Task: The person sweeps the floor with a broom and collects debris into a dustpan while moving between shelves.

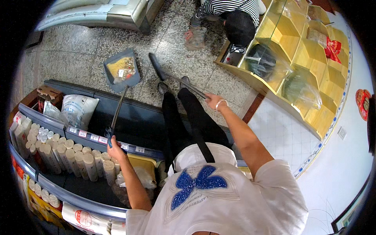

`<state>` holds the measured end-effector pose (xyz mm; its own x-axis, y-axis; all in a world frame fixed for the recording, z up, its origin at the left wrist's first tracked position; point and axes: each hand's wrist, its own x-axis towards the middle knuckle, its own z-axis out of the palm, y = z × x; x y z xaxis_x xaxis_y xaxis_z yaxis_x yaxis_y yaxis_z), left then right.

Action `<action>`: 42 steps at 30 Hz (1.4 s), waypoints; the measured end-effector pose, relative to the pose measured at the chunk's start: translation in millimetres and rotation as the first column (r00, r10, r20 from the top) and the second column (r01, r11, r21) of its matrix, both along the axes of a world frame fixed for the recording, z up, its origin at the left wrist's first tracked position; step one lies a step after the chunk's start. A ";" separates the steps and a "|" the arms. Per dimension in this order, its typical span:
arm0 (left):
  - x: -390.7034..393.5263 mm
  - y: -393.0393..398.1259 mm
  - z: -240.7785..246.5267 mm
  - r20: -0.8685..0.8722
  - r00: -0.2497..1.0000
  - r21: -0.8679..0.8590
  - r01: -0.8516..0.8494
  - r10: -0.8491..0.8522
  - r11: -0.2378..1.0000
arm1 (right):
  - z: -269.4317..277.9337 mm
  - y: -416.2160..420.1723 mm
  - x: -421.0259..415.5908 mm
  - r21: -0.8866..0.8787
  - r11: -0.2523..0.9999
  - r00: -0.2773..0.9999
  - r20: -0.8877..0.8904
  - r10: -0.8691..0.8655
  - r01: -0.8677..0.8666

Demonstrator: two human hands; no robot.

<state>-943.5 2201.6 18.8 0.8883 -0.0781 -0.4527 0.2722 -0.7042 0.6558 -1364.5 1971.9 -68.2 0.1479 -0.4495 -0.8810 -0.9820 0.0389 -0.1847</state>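
Note:
My left hand (117,150) grips the end of the handle of a grey long-handled dustpan (138,77). The pan lies on the speckled floor, holding a heap of yellow grains and mixed debris (116,69) with a white scrap on it. My right hand (215,101), with a bangle at the wrist, is closed around a broom handle (192,87). The dark broom head (156,67) rests on the floor to the right of the pan, apart from it and close to my shoes (163,87).
Another person (239,28) crouches ahead, one hand on a brownish cloth or bag (196,39). A wooden bin shelf (271,91) stands to the right. Store shelving with wrapped noodle-like bundles (88,166) and a white sack (79,108) is at left; a metal-edged case (123,14) lies beyond.

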 end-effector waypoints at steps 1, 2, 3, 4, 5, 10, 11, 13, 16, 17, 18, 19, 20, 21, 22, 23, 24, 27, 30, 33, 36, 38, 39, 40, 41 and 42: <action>-0.1 -6.6 -3.8 -0.004 0.999 0.014 0.034 -0.034 0.999 | 4.4 -0.6 -18.2 -0.021 1.000 1.000 -0.008 -0.009 0.009; -0.6 -12.6 -7.1 -0.009 0.998 0.029 0.069 -0.069 0.997 | 5.3 2.0 -29.6 -0.042 0.999 1.000 -0.016 -0.020 0.019; -2.0 -20.7 -10.0 0.000 0.993 0.092 0.120 -0.121 0.988 | 13.2 2.3 -29.7 -0.029 0.999 0.998 -0.052 -0.029 0.027; -3.9 -30.7 -11.0 0.009 0.985 0.153 0.167 -0.170 0.974 | 28.3 -2.6 -26.0 -0.020 0.999 0.996 -0.084 -0.035 0.033; -4.5 -38.1 -11.3 0.016 0.975 0.214 0.213 -0.221 0.953 | 39.0 -3.6 -24.0 -0.011 0.999 0.992 -0.117 -0.043 0.042; 2.6 -41.0 -52.1 -0.016 0.879 0.409 0.441 -0.477 0.799 | 86.0 18.1 -39.8 -0.127 0.992 0.999 -0.042 -0.003 -0.002; 2.8 -42.3 -55.1 -0.019 0.861 0.408 0.471 -0.509 0.782 | 94.1 26.6 -50.0 -0.161 0.987 1.000 -0.025 -0.003 -0.001; -2.6 -50.1 -59.3 0.020 0.838 0.437 0.483 -0.545 0.758 | 111.0 47.0 -77.2 -0.204 0.978 0.998 -0.036 -0.053 0.045; 0.8 -50.8 -69.2 -0.030 0.814 0.409 0.539 -0.579 0.736 | 155.8 81.0 -92.2 -0.217 0.973 0.987 -0.126 -0.102 0.073; 2.6 -50.5 -73.3 -0.010 0.801 0.411 0.549 -0.599 0.728 | 171.8 91.4 -94.2 -0.209 0.974 0.977 -0.175 -0.120 0.083; 1.9 -52.8 -78.0 0.009 0.785 0.407 0.563 -0.619 0.719 | 177.3 107.5 -107.1 -0.216 0.971 0.968 -0.202 -0.147 0.102; -0.4 -56.4 -80.6 0.030 0.767 0.410 0.575 -0.641 0.708 | 178.4 122.0 -122.0 -0.219 0.968 0.959 -0.222 -0.175 0.126; 1.3 -57.6 -82.0 -0.008 0.746 0.384 0.617 -0.666 0.687 | 183.2 136.3 -129.1 -0.248 0.959 0.952 -0.234 -0.198 0.139; 2.2 -59.1 -82.6 -0.021 0.734 0.386 0.633 -0.679 0.672 | 190.0 148.9 -130.8 -0.276 0.949 0.944 -0.243 -0.224 0.154; 1.2 -60.7 -83.5 -0.035 0.721 0.387 0.648 -0.692 0.656 | 193.5 158.7 -131.7 -0.304 0.938 0.935 -0.253 -0.249 0.168; 0.0 -62.1 -84.1 -0.048 0.708 0.389 0.663 -0.704 0.640 | 196.2 165.6 -132.2 -0.299 0.937 0.926 -0.269 -0.266 0.182; -3.0 -62.0 -85.4 -0.041 0.705 0.388 0.664 -0.708 0.639 | 203.4 167.8 -130.8 -0.295 0.936 0.917 -0.284 -0.280 0.195; -1.9 -59.2 -109.6 -0.087 0.657 0.336 0.727 -0.749 0.599 | 201.6 182.6 -144.9 -0.310 0.922 0.898 -0.294 -0.327 0.234; -3.9 -50.4 -130.0 -0.085 0.621 0.331 0.755 -0.779 0.566 | 178.0 206.6 -185.9 -0.314 0.905 0.887 -0.269 -0.376 0.288; -16.8 -47.4 -129.6 -0.087 0.598 0.335 0.771 -0.796 0.542 | 175.5 217.1 -211.2 -0.265 0.900 0.838 -0.344 -0.423 0.346; 13.8 -23.5 -166.7 -0.276 0.545 0.339 0.826 -0.792 0.450 | 183.2 212.2 -213.3 -0.244 0.906 0.820 -0.390 -0.419 0.347; 28.8 -10.4 -192.1 -0.460 0.501 0.374 0.858 -0.733 0.352 | 173.8 212.8 -222.8 -0.274 0.898 0.819 -0.380 -0.430 0.344; 25.6 -7.3 -190.4 -0.413 0.516 0.369 0.848 -0.751 0.380 | 172.5 212.0 -224.7 -0.263 0.893 0.815 -0.375 -0.443 0.364; 20.2 -4.3 -184.2 -0.368 0.528 0.367 0.839 -0.765 0.403 | 178.2 207.9 -216.7 -0.244 0.888 0.809 -0.371 -0.456 0.389; 15.0 -2.5 -178.2 -0.320 0.544 0.364 0.827 -0.775 0.430 | 179.8 203.2 -213.9 -0.227 0.884 0.806 -0.365 -0.466 0.409; 5.7 -6.0 -168.9 -0.298 0.556 0.399 0.811 -0.776 0.428 | 179.5 205.6 -219.4 -0.221 0.895 0.815 -0.371 -0.446 0.389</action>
<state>-937.8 2195.6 -150.1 0.5128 -0.5127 -0.6886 -0.5394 -0.8164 0.2063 -1584.0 2177.5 111.3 -0.4332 -0.4996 -0.7501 -0.8645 0.4657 0.1892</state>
